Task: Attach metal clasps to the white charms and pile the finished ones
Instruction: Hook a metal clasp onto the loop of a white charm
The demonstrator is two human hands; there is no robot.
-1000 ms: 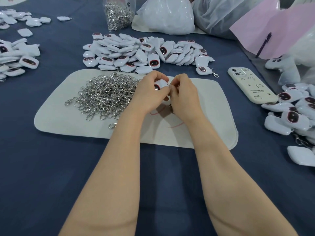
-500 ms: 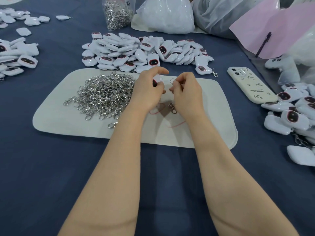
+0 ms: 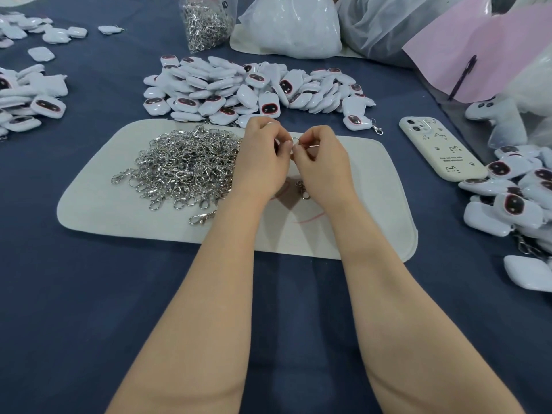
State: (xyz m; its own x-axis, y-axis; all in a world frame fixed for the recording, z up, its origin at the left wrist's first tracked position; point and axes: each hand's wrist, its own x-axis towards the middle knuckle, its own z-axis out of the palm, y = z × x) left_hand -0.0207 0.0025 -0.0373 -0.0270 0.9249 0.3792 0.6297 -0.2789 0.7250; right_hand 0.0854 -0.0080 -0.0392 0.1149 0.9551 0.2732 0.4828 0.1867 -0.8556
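Left hand (image 3: 263,156) and right hand (image 3: 321,162) pinch a clasp (image 3: 294,141) above the mat (image 3: 373,186).

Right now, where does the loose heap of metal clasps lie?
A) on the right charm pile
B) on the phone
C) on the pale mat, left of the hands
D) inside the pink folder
C: the clasps are heaped on the mat, just left of the left hand.

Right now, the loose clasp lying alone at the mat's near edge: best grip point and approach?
Pinch the loose clasp across its oval hook body, coming straight down from above. It lies flat on the mat, apart from the clasp pile, its long axis running left to right, so fingers probably close best from the near and far sides.
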